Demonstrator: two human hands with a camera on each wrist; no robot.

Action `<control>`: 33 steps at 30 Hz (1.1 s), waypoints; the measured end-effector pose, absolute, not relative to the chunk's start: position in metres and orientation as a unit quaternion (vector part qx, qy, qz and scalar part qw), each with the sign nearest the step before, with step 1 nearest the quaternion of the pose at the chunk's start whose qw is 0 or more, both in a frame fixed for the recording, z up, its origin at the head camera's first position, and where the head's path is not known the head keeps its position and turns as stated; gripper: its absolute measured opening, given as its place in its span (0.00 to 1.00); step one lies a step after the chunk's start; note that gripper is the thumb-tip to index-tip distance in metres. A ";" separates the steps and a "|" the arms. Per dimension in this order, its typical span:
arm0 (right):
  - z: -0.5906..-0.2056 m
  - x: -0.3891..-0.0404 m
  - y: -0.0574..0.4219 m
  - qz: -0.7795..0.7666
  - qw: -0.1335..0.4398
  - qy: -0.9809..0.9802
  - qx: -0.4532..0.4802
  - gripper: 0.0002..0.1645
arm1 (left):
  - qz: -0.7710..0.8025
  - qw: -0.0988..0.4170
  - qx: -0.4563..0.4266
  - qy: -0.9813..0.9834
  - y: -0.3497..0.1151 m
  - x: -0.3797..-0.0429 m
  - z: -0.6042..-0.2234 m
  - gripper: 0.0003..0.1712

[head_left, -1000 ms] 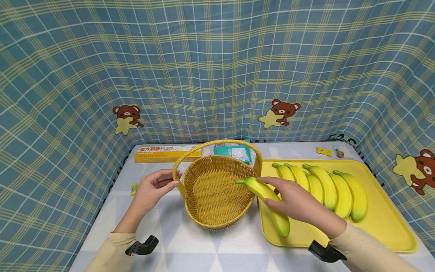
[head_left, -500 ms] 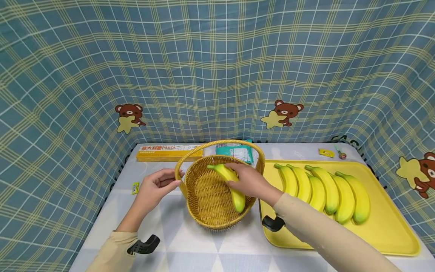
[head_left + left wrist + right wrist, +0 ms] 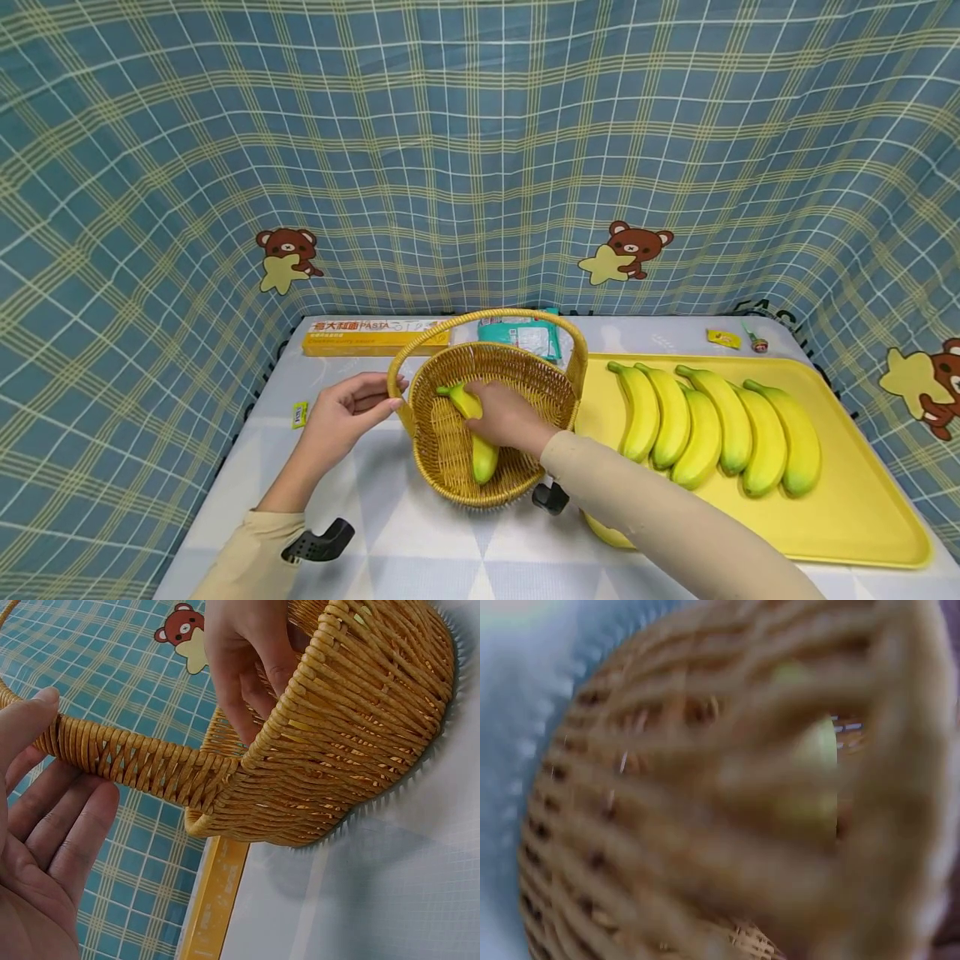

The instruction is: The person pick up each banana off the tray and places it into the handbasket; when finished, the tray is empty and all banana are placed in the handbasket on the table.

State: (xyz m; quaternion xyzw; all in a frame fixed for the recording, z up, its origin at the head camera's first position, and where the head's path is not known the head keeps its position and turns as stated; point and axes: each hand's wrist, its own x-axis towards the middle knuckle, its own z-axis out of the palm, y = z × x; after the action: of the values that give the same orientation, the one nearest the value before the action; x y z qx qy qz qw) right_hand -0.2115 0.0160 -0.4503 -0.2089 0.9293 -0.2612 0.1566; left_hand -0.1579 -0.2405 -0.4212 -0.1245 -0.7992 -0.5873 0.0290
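A yellow wicker basket (image 3: 480, 502) with a tall arched handle stands mid-table. My left hand (image 3: 348, 417) pinches the handle's left side between thumb and fingers; in the left wrist view the thumb lies on one face of the handle (image 3: 142, 759) and the fingers behind it. Inside the basket, my right hand (image 3: 512, 418) grips a banana (image 3: 485, 460) from above, stem pointing to the back left. Whether the banana touches the basket floor cannot be told. Basket weave (image 3: 645, 817) fills the blurred right wrist view and mostly hides the banana.
Right of the basket, a yellow tray (image 3: 862, 529) bears several bananas (image 3: 701, 433) in a row. A pasta box (image 3: 360, 342) and a teal packet (image 3: 528, 335) lie behind the basket. Small wrapped pieces lie near the left edge and back right. A plaid curtain (image 3: 450, 167) encloses the table.
My right hand has carried the banana left from over the tray's near-left edge and down into the basket. My left hand has kept its hold on the handle.
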 end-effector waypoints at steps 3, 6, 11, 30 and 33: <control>-0.452 -0.208 0.012 -0.269 0.173 0.924 -0.211 0.42 | -0.587 0.028 -0.124 -0.800 -0.241 -0.158 -0.422 0.18; -0.453 -0.206 0.012 -0.271 0.182 0.921 -0.212 0.44 | -0.584 0.030 -0.125 -0.801 -0.241 -0.158 -0.423 0.18; -0.454 -0.203 0.015 -0.272 0.177 0.922 -0.211 0.47 | -0.581 0.029 -0.124 -0.804 -0.241 -0.160 -0.424 0.18; -0.421 -0.165 0.090 -0.309 0.053 0.915 -0.254 0.35 | -0.583 0.031 -0.121 -0.803 -0.241 -0.159 -0.423 0.18; -0.419 -0.160 0.113 -0.309 0.032 0.916 -0.255 0.32 | -0.585 0.032 -0.123 -0.801 -0.241 -0.158 -0.424 0.18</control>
State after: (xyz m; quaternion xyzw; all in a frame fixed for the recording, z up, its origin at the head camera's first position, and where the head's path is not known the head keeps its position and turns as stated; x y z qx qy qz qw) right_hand -0.1602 0.1130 -0.4192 -0.2553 0.9157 -0.3087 0.0322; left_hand -0.1583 -0.2408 -0.4239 -0.1227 -0.8009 -0.5851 0.0325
